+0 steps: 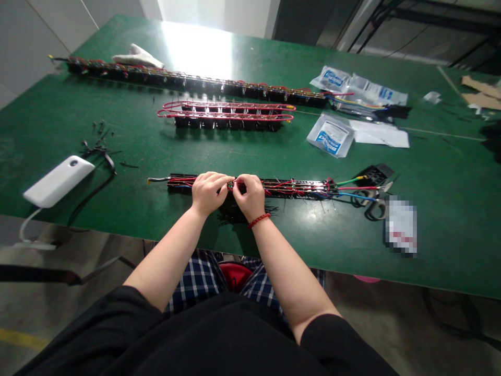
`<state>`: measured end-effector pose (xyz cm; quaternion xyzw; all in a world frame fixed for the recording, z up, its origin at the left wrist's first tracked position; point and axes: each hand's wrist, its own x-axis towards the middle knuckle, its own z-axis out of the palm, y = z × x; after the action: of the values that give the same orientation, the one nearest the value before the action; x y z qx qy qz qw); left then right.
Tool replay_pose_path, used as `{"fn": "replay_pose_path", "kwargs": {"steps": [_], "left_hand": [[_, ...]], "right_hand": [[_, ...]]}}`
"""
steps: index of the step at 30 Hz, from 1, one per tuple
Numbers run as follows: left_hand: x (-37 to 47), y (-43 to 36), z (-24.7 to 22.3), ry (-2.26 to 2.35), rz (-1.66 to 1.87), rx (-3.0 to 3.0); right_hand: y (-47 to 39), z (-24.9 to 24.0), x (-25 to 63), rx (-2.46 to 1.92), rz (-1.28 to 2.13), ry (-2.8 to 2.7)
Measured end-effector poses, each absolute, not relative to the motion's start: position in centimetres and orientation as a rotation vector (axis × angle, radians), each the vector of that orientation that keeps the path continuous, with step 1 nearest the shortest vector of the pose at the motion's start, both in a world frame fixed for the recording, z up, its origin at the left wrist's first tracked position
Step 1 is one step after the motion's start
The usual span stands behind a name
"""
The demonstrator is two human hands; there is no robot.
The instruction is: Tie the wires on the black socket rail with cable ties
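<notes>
A long black strip with red and other coloured wires along it [295, 188] lies across the green table before me. My left hand [210, 192] rests over its middle-left part, fingers pressed together and index fingertip reaching toward the other hand. Close beside it, my right hand [250, 196] is closed in a pinch above the same strip. Whatever is between the fingertips is too small and hidden to name. Just below the hands, a pile of thin black ties [234, 213] lies on the table. Green, red and blue lead ends [358, 195] stick out at the strip's right end.
Behind it lies a shorter black piece with looped red wires [229, 116], then a longer wired strip [188, 82]. Plastic bags [331, 137] and scissors [376, 210] are to the right. A white device with a cord [58, 181] stands near the left edge.
</notes>
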<state>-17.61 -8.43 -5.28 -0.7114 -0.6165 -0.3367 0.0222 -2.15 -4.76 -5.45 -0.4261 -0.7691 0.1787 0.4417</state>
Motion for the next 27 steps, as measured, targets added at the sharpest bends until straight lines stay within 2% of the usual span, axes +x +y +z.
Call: {"fn": "replay_pose_path", "kwargs": {"steps": [27], "left_hand": [[-17.66,-8.48,-5.16,-1.911,-1.014,-2.221]], "right_hand": [[-4.68,-5.50,-2.17,-1.047,0.456,-1.915]]}}
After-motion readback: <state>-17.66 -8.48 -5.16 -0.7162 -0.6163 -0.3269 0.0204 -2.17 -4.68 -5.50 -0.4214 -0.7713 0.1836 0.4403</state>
